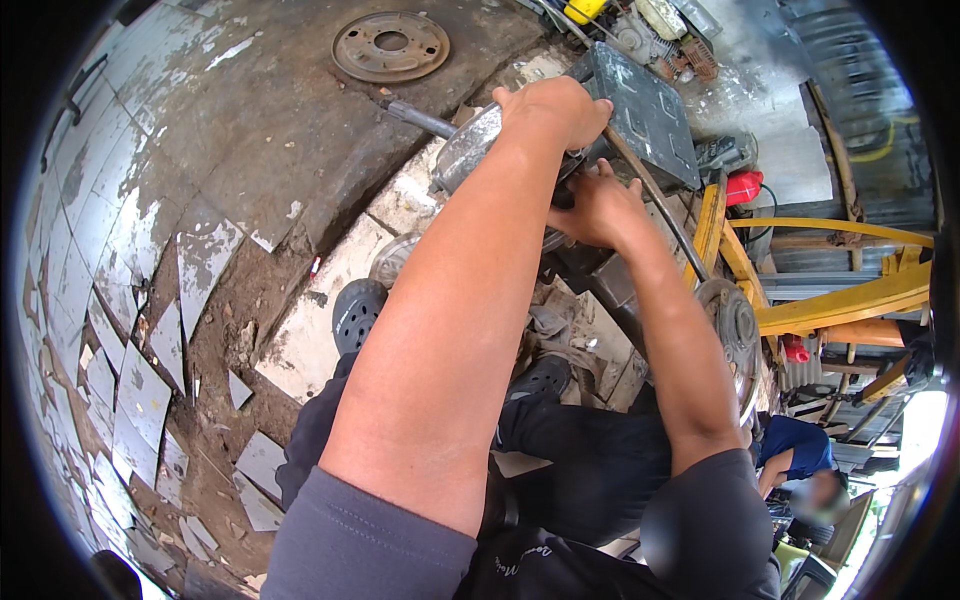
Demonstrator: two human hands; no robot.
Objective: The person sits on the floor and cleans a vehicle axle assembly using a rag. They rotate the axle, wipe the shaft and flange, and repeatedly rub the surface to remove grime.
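A worn, silvery metal drum (468,150) sits in front of me, with a grey metal shaft (420,118) jutting out beyond its left side. Over its top lies my left hand (558,108), palm down and closed on it; the forearm hides much of the drum. At the drum's right side is my right hand (603,207), fingers bent toward a dark gap. What those fingertips hold is hidden. Below, a dark metal beam (610,300) runs between my legs. Another round metal part (738,318) shows beside my right forearm, at the end of a long thin rod (655,190).
A rusty round plate (365,68) with a centre hole lies on the floor ahead. The dark metal box (640,110) stands just past my hands. Yellow metal bars (845,305) stick out at right. Broken tiles (140,410) cover the left floor. Another person (795,445) crouches far right.
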